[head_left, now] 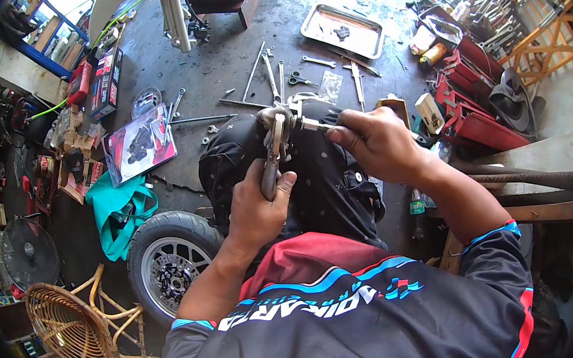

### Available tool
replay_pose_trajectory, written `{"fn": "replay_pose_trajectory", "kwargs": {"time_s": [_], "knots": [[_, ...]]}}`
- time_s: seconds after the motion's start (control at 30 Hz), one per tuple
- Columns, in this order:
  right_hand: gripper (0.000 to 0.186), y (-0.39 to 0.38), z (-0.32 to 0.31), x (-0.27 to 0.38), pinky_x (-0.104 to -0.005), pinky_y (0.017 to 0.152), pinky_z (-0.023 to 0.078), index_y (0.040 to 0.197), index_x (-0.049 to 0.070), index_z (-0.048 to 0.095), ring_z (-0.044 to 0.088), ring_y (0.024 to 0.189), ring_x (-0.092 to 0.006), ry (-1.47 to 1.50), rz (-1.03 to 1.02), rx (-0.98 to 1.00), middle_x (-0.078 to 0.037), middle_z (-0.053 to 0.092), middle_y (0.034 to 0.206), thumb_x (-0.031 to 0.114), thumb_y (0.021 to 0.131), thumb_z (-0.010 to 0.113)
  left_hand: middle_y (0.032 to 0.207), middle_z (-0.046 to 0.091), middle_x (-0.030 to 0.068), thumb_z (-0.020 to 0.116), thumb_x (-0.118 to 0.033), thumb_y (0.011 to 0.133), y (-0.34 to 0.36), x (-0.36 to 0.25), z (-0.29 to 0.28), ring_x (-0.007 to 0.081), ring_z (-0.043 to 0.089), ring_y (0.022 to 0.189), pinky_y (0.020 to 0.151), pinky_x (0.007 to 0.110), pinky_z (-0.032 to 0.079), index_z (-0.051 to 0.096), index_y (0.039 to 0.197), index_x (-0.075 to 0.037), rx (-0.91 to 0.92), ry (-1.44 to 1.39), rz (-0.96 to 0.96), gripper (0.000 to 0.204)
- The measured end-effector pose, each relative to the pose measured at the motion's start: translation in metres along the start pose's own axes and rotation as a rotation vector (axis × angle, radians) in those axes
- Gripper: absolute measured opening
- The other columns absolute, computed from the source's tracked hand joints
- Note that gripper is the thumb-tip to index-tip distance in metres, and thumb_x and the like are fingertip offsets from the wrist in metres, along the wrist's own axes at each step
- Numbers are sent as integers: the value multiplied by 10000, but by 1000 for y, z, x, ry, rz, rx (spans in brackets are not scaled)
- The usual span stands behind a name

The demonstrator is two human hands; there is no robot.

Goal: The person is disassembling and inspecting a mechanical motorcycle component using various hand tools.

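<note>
Left hand (259, 207) grips a plier-like tool (272, 179), right hand (379, 141) a silvery rod (314, 126), mid-frame, the metal part (295, 115) between seemingly unfinished.

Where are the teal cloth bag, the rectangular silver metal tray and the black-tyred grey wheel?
Teal cloth bag (114, 232): head view, side.
Silver tray (324, 26): head view, floor.
Grey wheel (172, 277): head view, hub.

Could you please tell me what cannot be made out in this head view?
All in the head view:
Slim metal tool: its right end, hidden by the right hand.
Pliers-like tool: its lower handle, partly covered by the left hand.
Wheel: its lower right, behind the left forearm.
Silver fork leg: its top, cut off by the upper edge.
</note>
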State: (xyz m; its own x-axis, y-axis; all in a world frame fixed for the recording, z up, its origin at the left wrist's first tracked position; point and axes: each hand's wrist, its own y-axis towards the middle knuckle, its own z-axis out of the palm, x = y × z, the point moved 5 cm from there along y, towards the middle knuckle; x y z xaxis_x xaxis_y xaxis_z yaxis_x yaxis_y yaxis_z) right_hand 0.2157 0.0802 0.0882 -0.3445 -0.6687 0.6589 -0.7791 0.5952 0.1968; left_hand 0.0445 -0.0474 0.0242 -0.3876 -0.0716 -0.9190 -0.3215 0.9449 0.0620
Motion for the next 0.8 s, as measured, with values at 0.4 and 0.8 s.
{"fn": "replay_pose_trajectory", "kwargs": {"time_s": [0.4, 0.8], "knots": [[473, -12, -2, 8, -267, 689, 468, 1160, 51, 590, 591, 779, -100, 329, 51, -1, -32, 644, 886, 361, 852, 769, 584, 550, 126, 694, -207, 931, 0, -6, -11, 238, 492, 463, 490, 357, 414, 537, 875, 1, 56, 14, 7, 267], [276, -22, -7, 5, -395, 722, 509, 1065, 11, 604, 624, 810, -311, -163, -90, -737, -145, 637, 948, 77, 827, 728, 738, 559, 18, 668, -208, 951, -10, 35, 30, 133, 567, 608, 590, 314, 522, 561, 1037, -35, 289, -663, -539, 221]]}}
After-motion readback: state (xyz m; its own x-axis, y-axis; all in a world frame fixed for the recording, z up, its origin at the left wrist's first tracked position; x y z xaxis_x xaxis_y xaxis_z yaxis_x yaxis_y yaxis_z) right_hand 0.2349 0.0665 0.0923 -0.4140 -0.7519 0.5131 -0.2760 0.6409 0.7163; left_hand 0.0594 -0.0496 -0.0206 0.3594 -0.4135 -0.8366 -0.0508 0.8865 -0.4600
